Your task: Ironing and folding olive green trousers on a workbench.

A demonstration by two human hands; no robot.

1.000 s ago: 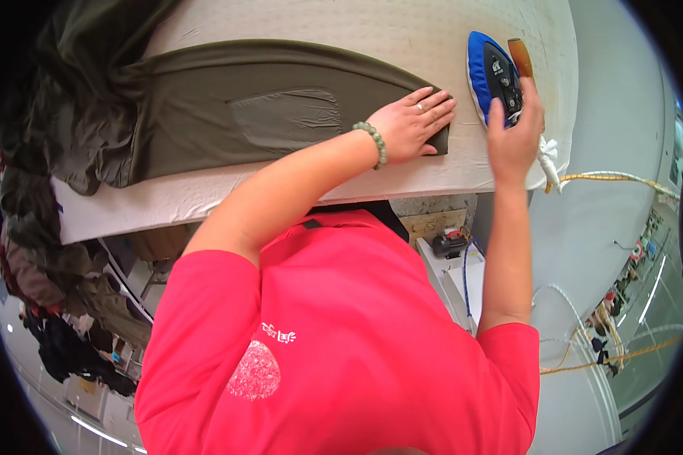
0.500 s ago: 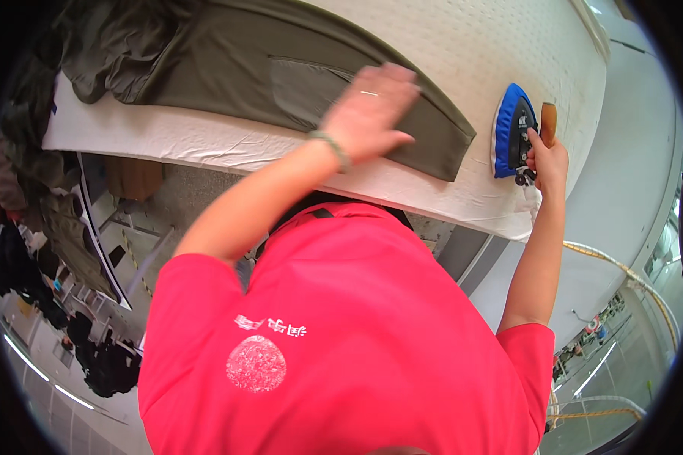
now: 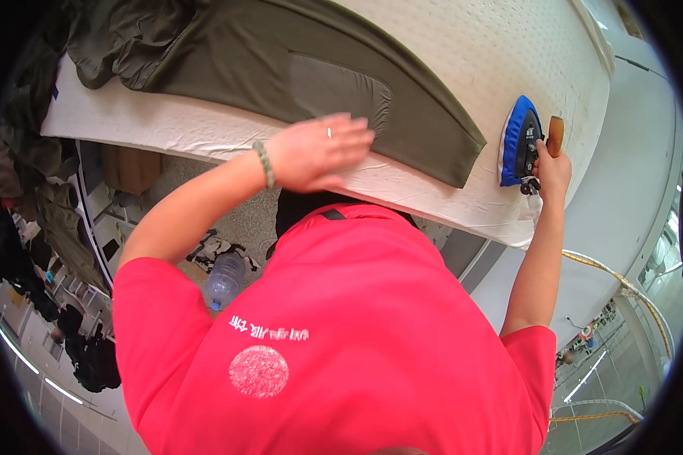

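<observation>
An olive-green trouser leg [image 3: 239,64] lies flat along the pale padded ironing table [image 3: 463,45], with a smoother grey-green patch at its knee. My left hand [image 3: 322,152] is at the near edge of the cloth, slightly blurred, fingers stretched out and holding nothing. Whether its palm touches the fabric I cannot tell. To the right of the leg's hem stands an iron [image 3: 525,144] with a blue cover round its base and a brown handle. My right hand [image 3: 554,173] is closed at the rear end of that handle.
Bunched dark green cloth [image 3: 121,45] lies at the table's far left, and more garments hang down beyond it. A cardboard box [image 3: 133,168] and a clear plastic bottle [image 3: 226,279] are below the table. A yellow-and-white hose [image 3: 622,280] loops at the right.
My left hand has slid left and toward me, off the knee patch to the near edge of the leg. My right hand stays at the iron.
</observation>
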